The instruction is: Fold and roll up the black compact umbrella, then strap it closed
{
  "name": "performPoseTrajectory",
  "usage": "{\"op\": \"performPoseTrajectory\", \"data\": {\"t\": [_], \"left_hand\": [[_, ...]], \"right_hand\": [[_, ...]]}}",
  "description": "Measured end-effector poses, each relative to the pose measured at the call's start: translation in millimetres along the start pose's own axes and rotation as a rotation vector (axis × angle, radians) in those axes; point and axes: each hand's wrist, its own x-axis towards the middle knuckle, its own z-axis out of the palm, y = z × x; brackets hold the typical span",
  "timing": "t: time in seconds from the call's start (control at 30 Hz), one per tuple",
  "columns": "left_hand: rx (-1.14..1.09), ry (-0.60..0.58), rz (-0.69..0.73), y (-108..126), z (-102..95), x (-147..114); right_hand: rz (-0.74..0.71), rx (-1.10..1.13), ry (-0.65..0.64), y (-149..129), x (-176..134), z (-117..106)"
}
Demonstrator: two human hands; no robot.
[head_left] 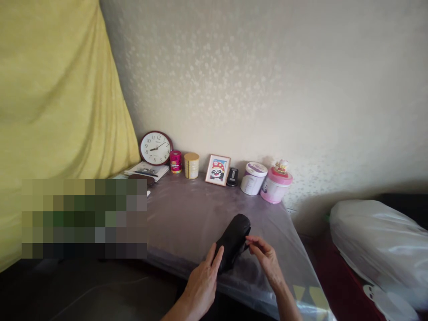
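The desk is the biggest thing to work around: its film-covered top runs from the near edge back to a row of household things, leaving broad open room beyond the hands, though a blurred patch hides part of the left side. The near edge passes just below the work, and the right edge slants away toward a bulky plastic-covered bundle off the desk. At the back left, well apart from the hands, a clock leans upright.

The black pouch is over the near part of the desk, between the hands, far end tilted to the right; I cannot tell whether its underside rests there. It is probably light, soft and hardly fragile, and might slide on the slick top. Its thick middle looks the surest hold, since the looser right side could sag.

The left hand is clasped on the pouch's near left side; the right hand has thumb and fingertips pinched together at its right side. What they pinch seems a small dark strap, likely thin and limp, best gripped close to its root
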Motion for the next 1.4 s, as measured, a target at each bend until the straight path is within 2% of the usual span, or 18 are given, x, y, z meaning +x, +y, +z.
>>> {"op": "performPoseTrajectory", "data": {"t": [0.13,0.23,0.33,0.4,0.43,0.53,0.63,0.73,0.83,1.0,1.07,1.13,1.17,1.23,1.3,1.33,1.4], "left_hand": [[-0.121,0.029,0.006,-3.4,-3.9,1.3],[-0.339,0.058,-0.006,-7.3,-13.8,3.9],[-0.635,-0.078,-0.162,-15.6,-24.4,6.6],[-0.679,-0.113,-0.254,-23.6,-28.7,8.0],[-0.623,-0.065,-0.259,-27.8,-29.6,8.5],[-0.258,0.171,-0.138,-37.1,-28.0,8.8],[0.019,0.121,-0.095,-38.6,-24.1,9.1],[0.093,0.059,-0.078,-36.0,-26.9,11.6],[-0.094,0.055,-0.039,-32.6,-42.1,14.6],[-0.766,-0.103,-0.181,-23.3,-74.7,11.0],[-0.931,-0.139,-0.163,-18.5,-79.1,8.6],[-0.882,-0.119,-0.107,-13.6,-77.0,8.1],[-0.771,-0.079,-0.075,-11.2,-74.4,8.6],[-0.476,0.093,0.073,-6.7,-68.2,10.6],[-0.291,0.216,0.201,-2.3,-63.7,12.3],[-0.282,0.226,0.215,0.0,-62.6,12.6],[-0.404,0.120,0.128,5.2,-63.4,12.0]], "right_hand": [[0.093,0.026,0.183,16.2,-7.7,-30.2],[0.147,0.037,0.254,29.7,-12.6,-43.4],[0.170,0.032,0.290,39.5,-17.1,-47.5],[0.158,0.024,0.302,43.4,-19.1,-47.1],[0.148,0.016,0.300,44.8,-19.7,-46.6],[0.128,-0.018,0.276,48.5,-20.4,-45.3],[0.130,-0.044,0.252,53.0,-20.6,-45.0],[0.118,-0.039,0.251,56.0,-20.7,-44.4],[0.081,-0.025,0.267,55.1,-20.8,-42.6],[0.057,0.009,0.303,52.0,-22.4,-40.6],[0.037,0.013,0.282,52.1,-23.9,-40.8],[0.012,0.010,0.248,53.0,-25.2,-41.3],[-0.002,0.000,0.237,53.7,-25.5,-41.7],[-0.024,-0.037,0.241,55.2,-25.4,-42.5],[-0.037,-0.075,0.255,55.9,-25.0,-43.5],[-0.039,-0.084,0.248,55.5,-25.1,-44.0],[-0.027,-0.078,0.255,52.9,-26.6,-44.9]]}}
